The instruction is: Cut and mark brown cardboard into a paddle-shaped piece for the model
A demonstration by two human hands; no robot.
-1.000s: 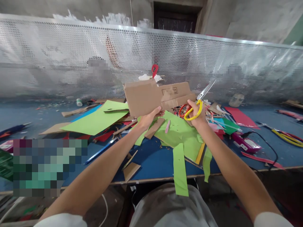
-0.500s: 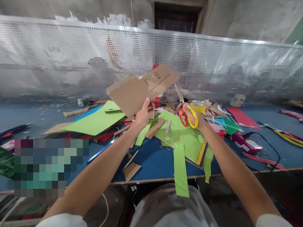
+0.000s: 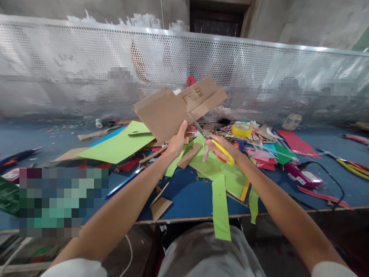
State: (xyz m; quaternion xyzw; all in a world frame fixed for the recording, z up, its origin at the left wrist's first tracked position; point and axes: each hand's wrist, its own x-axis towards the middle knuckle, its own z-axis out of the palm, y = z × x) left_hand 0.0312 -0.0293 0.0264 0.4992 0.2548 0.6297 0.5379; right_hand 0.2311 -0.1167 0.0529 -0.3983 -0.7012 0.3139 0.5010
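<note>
A flat brown cardboard piece (image 3: 164, 115) with a printed mark is held up above the table by my left hand (image 3: 180, 140), thumb on its near face, other fingers behind. My right hand (image 3: 221, 148) is closed around the handles of a pair of scissors (image 3: 198, 127), one handle yellow and the other orange-red. The scissor blades point up and left, their tips at the cardboard's lower edge near a notch. Whether the blades have the cardboard between them I cannot tell. Below my hands lie green paper sheets (image 3: 230, 177) and a cardboard strip (image 3: 188, 156).
A blue table (image 3: 184, 200) carries scraps, a yellow tape roll (image 3: 242, 130), a large green sheet (image 3: 118, 144), red paper (image 3: 298, 142), a purple corded device (image 3: 304, 176) and pliers (image 3: 348, 167). Behind stands a perforated metal screen (image 3: 86, 77). A green strip (image 3: 221, 207) hangs over the front edge.
My right hand has brought the scissors left and turned them, so their tips meet the cardboard's lower edge. My left hand and the cardboard have shifted slightly right.
</note>
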